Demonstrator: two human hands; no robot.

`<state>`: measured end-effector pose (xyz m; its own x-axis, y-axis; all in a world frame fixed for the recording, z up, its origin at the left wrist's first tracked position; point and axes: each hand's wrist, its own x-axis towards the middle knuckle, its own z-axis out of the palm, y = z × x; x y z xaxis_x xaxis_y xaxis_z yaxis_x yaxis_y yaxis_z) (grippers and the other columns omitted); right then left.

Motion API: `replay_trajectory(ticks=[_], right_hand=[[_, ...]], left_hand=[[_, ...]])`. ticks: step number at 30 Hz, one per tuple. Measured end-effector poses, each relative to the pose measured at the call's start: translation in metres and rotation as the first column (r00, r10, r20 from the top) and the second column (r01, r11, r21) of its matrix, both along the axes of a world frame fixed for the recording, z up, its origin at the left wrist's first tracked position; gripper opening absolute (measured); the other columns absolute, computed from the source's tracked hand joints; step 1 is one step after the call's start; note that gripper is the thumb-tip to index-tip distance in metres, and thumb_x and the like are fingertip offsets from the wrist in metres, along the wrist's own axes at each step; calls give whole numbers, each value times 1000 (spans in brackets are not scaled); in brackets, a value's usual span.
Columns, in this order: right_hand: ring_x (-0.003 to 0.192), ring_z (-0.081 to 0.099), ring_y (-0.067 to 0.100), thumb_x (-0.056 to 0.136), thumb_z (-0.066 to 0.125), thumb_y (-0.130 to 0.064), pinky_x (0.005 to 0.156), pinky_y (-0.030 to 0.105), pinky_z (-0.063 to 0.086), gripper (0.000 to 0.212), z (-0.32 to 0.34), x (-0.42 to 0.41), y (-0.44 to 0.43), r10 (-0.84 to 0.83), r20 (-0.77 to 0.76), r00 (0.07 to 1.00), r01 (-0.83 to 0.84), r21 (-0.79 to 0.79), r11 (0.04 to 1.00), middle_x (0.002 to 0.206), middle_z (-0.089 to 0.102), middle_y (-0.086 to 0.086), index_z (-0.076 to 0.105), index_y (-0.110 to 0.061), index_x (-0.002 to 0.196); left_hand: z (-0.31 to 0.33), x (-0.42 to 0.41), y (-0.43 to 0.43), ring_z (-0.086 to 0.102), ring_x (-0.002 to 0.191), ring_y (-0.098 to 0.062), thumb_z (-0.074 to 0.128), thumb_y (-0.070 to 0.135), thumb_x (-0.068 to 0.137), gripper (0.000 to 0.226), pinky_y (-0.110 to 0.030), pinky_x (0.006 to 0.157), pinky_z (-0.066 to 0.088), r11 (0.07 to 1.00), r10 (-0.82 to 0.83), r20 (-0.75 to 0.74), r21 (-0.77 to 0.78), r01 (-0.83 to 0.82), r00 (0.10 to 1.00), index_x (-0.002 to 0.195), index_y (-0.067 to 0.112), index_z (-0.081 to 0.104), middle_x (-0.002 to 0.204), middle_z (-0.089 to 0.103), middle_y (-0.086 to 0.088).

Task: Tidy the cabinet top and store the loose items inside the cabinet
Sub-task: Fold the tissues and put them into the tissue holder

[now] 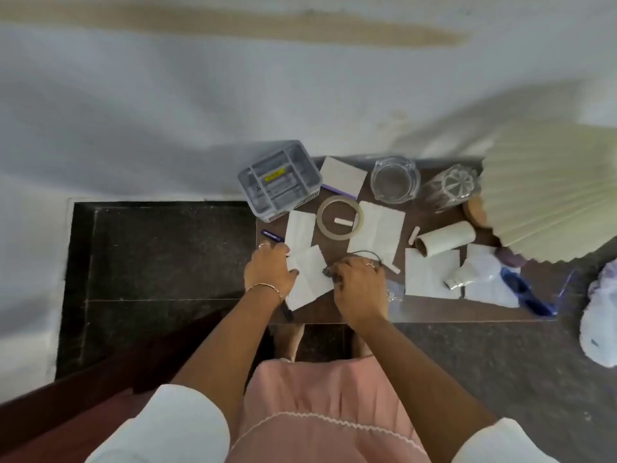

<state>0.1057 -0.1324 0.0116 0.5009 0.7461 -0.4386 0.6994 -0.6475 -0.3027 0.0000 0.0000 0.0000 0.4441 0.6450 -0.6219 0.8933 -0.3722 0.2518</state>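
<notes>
The black cable (329, 272) lies at the front centre of the cabinet top (434, 310), with one end over a white paper napkin (310, 282) and a thin loop running behind the knuckles. The right hand (359, 285) has its fingers curled round the cable, and a small dark plug shows just beyond them. The left hand (268, 274) rests on the left edge of the same napkin with its fingers bent. Whether it pinches the paper or only steadies it cannot be determined.

Step in hand, as judged: collection of the first loose items, here the cable. Most of the surface is not yet cleared.

Other items on the top:
- a purple pen (271, 235), just behind the left hand;
- a grey organiser tray (280, 182), at the rear left corner and overhanging the edge;
- a tape ring (339, 217), between two further napkins;
- a glass ashtray (395, 180) and a cut-glass tumbler (450, 187), along the rear;
- a cardboard tube (445, 240) and blue glasses (527, 292), to the right, under a pleated lampshade (551, 202).

Next move, as judged: the cable needs gathering into a compact coil and lifting clear of the napkin. The free loop may drag light paper along. The cabinet door is not in view, so its condition is unknown.
</notes>
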Motion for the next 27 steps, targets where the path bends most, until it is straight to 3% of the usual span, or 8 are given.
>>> replay_trajectory(ticks=[3, 10, 17, 24, 27], right_hand=[[118, 47, 23, 89, 51, -21, 102, 40, 31, 30, -24, -8, 13, -72, 88, 993, 76, -33, 997, 121, 57, 2, 61, -20, 118], [126, 41, 23, 85, 58, -40, 107, 45, 20, 41, -52, -24, 35, -283, 103, 954, 281, 37, 959, 129, 49, 2, 55, -22, 122], [126, 41, 22, 87, 61, -25, 107, 45, 13, 28, -55, -32, 39, -306, 60, 950, 307, -1, 952, 129, 46, 2, 56, -23, 115], [106, 55, 19, 86, 53, -10, 104, 42, 15, 22, -42, -28, 39, -409, -72, 910, 415, 115, 903, 100, 64, -4, 57, -23, 102], [93, 60, 19, 91, 49, -13, 105, 40, 15, 16, -34, -25, 36, -441, -144, 886, 461, 165, 872, 89, 65, -4, 47, -21, 103]], left_hand=[[-13, -1, 3, 51, 114, -27, 74, 38, 78, 53, -41, 92, 49, 997, -62, 6, 50, 62, 998, 123, 21, 49, 123, 49, -10], [-31, -5, 0, 55, 101, -20, 77, 40, 75, 44, -35, 82, 50, 996, -5, 139, 91, -8, 990, 109, 23, 55, 117, 50, -4], [-32, -7, -6, 56, 99, -17, 68, 40, 83, 36, -30, 77, 50, 994, -49, 133, 107, 35, 990, 113, 20, 61, 116, 53, -4], [-24, -4, -8, 50, 85, -12, 69, 35, 80, 23, -22, 62, 38, 982, 181, 330, -12, -188, 926, 94, 17, 66, 104, 55, -3], [-15, -1, -10, 58, 88, -17, 71, 28, 81, 14, -28, 68, 51, 925, 380, 421, -192, -328, 824, 87, 19, 62, 95, 59, -1]])
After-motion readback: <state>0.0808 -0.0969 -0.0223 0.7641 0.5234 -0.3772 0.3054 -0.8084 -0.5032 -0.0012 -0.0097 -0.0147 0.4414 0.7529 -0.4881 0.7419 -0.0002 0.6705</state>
